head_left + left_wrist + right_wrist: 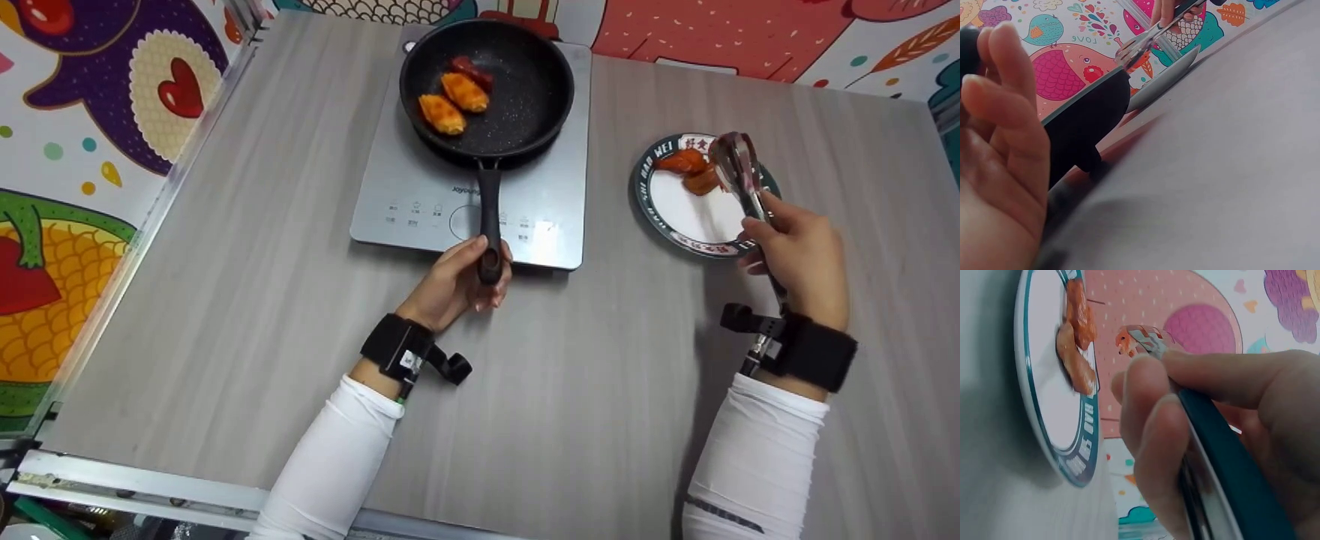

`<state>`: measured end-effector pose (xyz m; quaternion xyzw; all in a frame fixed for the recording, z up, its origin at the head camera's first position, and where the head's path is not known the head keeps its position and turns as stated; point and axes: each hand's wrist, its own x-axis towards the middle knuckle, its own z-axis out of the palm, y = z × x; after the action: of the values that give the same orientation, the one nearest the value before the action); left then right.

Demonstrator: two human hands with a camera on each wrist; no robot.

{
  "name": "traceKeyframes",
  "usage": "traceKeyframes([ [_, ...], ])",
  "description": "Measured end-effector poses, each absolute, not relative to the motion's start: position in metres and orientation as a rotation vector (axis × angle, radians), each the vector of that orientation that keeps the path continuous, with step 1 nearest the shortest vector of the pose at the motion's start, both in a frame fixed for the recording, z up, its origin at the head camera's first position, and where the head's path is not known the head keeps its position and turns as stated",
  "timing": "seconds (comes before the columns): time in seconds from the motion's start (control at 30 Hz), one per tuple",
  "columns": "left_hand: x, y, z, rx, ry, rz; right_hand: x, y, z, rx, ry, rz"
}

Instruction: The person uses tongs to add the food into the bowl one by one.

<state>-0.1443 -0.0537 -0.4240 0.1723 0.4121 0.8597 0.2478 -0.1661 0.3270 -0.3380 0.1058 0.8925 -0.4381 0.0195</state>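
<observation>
My left hand (457, 281) holds the handle of a black frying pan (525, 90), thumb along one side and fingers beneath. Two orange, glazed chicken pieces (465, 91) and a darker red piece (472, 71) lie in the left half of the pan. At the right, my right hand (802, 251) grips metal tongs (739, 169) with dark handle grips. Their head is above the right part of a white plate (694, 217) with a dark green patterned rim. Reddish-brown chicken pieces (1077, 354) rest on that plate; an orange-red patch shows at the tongs' tips in the right wrist view.
Under the pan is a silver induction cooker (405, 187) with touch markings. The grey wood-grain table (570, 390) is bordered by brightly patterned panels (712, 34) at the back and left. A metal rail (142, 480) runs along its front edge.
</observation>
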Motion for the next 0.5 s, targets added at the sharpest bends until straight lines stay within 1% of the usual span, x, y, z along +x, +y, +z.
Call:
traceKeyframes([
  [0.13,-0.144,-0.054,-0.423,0.472,1.116,2.347,-0.17,0.309,-0.336,0.24,2.902,-1.193],
  [0.5,-0.145,-0.053,-0.424,0.481,1.153,2.336,-0.172,0.261,-0.321,0.033,3.127,-1.08],
])
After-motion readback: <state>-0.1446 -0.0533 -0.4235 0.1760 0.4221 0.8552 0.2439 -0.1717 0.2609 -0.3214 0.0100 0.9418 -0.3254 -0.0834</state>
